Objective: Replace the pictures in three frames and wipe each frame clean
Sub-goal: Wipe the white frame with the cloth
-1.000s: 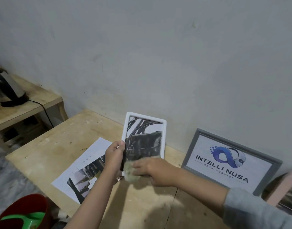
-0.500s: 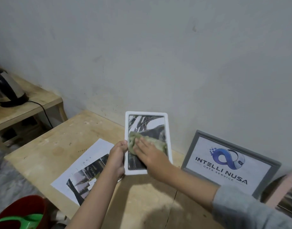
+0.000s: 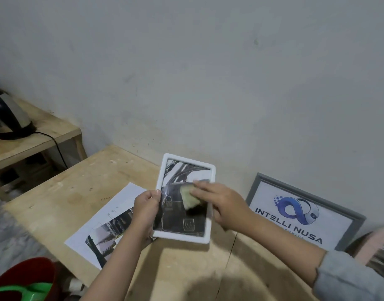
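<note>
White frame [image 3: 210, 216] above table edge [image 3: 43, 248]

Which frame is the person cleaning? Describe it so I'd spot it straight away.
Start at the wooden table against the grey wall. Above its middle, the left hand grips the left edge of a small white frame holding a dark picture, while the right hand presses a pale green cloth on its glass. Unlike the larger grey frame leaning against the wall, it is white, round-cornered and held.

Pale wooden table [image 3: 63, 198] set against the wall, bearing a printed paper sheet [image 3: 108, 216] lying flat near its left edge. A grey frame [image 3: 358, 222] stands on the right, leaning on the wall, with a pink frame [image 3: 375, 242] just beside it.
</note>
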Demonstrator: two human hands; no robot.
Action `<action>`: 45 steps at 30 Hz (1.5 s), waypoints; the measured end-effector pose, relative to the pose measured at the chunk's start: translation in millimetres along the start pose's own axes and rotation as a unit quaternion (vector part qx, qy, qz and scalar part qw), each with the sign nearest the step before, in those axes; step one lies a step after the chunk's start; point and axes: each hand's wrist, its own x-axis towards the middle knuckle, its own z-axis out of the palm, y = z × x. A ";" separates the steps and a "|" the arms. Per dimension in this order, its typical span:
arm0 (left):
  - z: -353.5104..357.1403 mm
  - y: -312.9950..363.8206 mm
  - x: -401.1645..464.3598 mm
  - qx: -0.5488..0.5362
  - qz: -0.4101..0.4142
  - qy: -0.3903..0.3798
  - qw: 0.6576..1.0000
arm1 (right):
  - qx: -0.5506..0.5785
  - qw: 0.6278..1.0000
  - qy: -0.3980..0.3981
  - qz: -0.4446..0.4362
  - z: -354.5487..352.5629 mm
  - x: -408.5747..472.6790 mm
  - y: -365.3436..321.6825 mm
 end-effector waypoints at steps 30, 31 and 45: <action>1.3 10.3 -1.2 -0.020 0.088 0.068 0.994 | -0.214 0.965 -0.056 0.142 0.4 18.3 45.4; 3.1 11.4 0.1 -0.027 0.079 0.075 0.994 | -0.210 0.966 -0.057 0.143 3.1 13.5 42.8; 8.8 8.9 10.4 -0.004 0.067 0.135 0.989 | -0.074 0.958 -0.207 0.183 11.2 -59.8 4.7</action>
